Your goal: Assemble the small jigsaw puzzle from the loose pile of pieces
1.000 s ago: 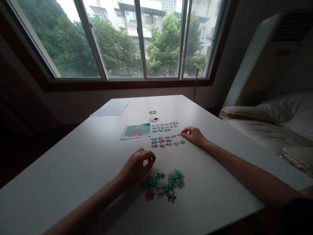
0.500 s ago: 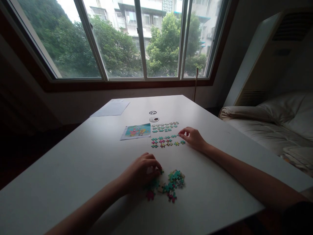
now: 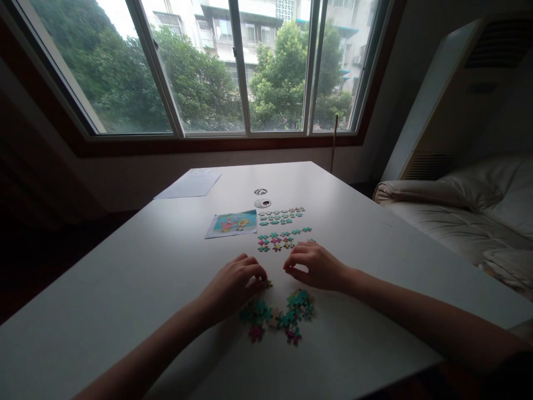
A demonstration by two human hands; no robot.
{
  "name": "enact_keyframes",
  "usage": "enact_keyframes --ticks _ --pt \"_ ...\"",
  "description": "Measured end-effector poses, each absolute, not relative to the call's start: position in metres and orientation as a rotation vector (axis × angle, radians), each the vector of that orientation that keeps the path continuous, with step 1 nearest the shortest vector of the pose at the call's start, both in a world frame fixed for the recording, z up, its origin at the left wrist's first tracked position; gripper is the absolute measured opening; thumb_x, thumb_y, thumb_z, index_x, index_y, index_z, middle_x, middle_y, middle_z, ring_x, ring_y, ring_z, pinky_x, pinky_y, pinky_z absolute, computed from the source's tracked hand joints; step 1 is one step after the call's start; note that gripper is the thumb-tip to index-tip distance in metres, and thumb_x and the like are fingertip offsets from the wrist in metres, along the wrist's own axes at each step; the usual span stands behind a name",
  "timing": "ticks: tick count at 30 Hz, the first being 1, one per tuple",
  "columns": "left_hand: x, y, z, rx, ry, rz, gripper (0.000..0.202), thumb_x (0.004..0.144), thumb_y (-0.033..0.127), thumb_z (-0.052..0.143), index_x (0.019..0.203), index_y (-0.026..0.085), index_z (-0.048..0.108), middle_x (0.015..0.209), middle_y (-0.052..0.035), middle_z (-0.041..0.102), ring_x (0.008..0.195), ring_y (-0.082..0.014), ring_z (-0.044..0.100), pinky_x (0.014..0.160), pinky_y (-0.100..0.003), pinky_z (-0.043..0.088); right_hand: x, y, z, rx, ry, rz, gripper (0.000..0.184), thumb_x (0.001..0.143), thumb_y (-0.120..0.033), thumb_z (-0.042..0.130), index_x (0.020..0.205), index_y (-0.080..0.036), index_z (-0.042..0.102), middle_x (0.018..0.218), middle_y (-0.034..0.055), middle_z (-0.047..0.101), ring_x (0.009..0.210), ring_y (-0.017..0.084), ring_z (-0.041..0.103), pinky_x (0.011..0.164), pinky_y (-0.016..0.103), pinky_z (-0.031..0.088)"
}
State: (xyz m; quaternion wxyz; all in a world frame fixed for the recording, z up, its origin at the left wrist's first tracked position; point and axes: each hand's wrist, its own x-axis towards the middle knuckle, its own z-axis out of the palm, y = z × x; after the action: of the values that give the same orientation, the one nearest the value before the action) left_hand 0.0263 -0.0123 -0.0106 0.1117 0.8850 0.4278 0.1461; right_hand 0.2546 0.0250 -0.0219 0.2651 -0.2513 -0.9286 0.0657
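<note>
Between the thumb and fingers of my left hand [image 3: 235, 286] is a small yellow-green puzzle piece [image 3: 269, 284], held just above the table. My right hand [image 3: 318, 266] hovers to its right with thumb and fingers apart and nothing between them. In front of me lies a loose pile of puzzle pieces [image 3: 297, 303], mostly teal with some pink. Beyond my hands, rows of sorted puzzle pieces [image 3: 281, 216] lie flat; my right hand hides part of the nearest row. Left of the rows is a printed picture sheet [image 3: 233, 223] with cartoon figures.
The white table [image 3: 125, 278] reaches toward the window. Two round discs [image 3: 262, 204] lie behind the rows, and a paper sheet [image 3: 189, 184] is at the far left corner. A pale sofa [image 3: 449, 211] stands to the right.
My right hand has let go of a teal piece at the right end of a row and come back toward me. My left hand has lifted slightly away from the pile with its piece.
</note>
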Motion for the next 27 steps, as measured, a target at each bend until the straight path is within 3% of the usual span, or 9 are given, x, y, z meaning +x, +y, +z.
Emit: enact_keyframes --ticks 8,15,27 --pt "0.021 -0.011 -0.012 2.412 1.275 0.515 0.003 0.076 0.021 0.055 0.076 0.018 0.056 0.078 -0.0014 0.058 0.078 -0.0166 0.049 0.069 -0.027 0.039 0.247 0.017 -0.02 -0.663 -2.498 0.227 0.009 0.078 -0.022 0.054 0.08 -0.02 0.062 0.073 0.0008 0.062 0.07 0.012 0.054 0.068 0.025 0.037" --pt "0.033 -0.013 -0.008 2.142 1.273 0.692 0.011 0.076 0.026 0.054 0.076 0.016 0.057 0.068 0.0016 0.058 0.061 -0.0101 0.048 0.056 -0.02 0.036 0.246 0.016 -0.023 -0.664 -2.414 0.196 0.014 0.08 -0.03 0.053 0.085 -0.021 0.062 0.077 0.0014 0.062 0.071 0.012 0.055 0.068 0.026 0.036" --pt "0.042 -0.016 -0.014 1.962 1.253 0.829 0.015 0.075 0.03 0.057 0.075 0.015 0.058 0.065 0.0013 0.057 0.058 -0.0089 0.046 0.051 -0.019 0.034 0.244 0.015 -0.022 -0.615 -2.368 0.116 0.015 0.082 -0.031 0.052 0.083 -0.02 0.062 0.076 0.0006 0.062 0.069 0.011 0.054 0.066 0.026 0.035"
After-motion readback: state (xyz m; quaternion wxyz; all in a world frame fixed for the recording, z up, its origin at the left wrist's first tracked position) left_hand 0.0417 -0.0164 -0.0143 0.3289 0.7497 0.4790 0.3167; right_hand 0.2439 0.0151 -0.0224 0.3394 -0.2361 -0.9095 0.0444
